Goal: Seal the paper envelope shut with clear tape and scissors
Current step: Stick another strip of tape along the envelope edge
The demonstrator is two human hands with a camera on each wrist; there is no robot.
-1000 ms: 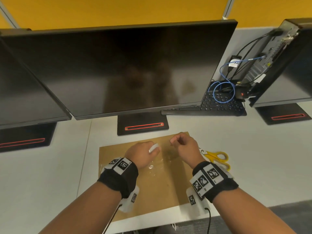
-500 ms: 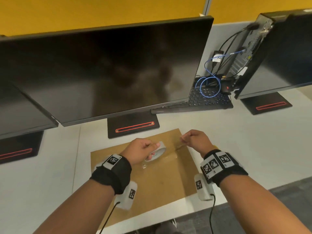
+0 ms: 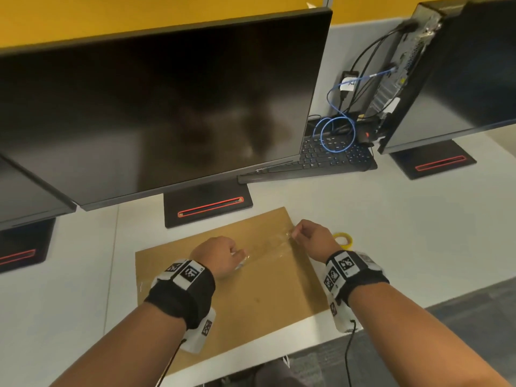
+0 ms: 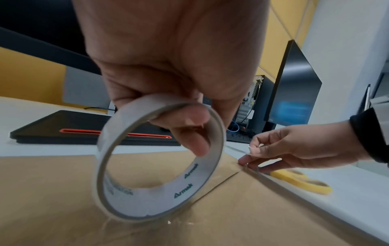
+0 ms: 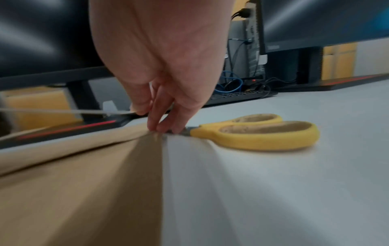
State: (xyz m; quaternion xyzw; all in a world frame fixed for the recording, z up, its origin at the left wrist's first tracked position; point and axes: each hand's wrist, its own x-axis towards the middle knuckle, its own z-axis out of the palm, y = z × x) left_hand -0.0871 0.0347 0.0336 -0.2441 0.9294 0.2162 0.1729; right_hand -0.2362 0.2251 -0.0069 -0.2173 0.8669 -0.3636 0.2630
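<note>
Tape (image 3: 268, 247) is stretched over the envelope (image 3: 251, 297), left hand (image 3: 220, 255) gripping the roll (image 4: 160, 158), right hand (image 3: 312, 238) pinching its end; cutting with the scissors (image 5: 258, 133) remains.

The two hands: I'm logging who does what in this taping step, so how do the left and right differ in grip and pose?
The left hand curls its fingers through the tape roll, holding it upright low over the envelope; the right hand pinches only the pulled-out tape strip at the envelope's right edge. The right is beside the scissors, the left far from them. Both wear black wristbands.
</note>
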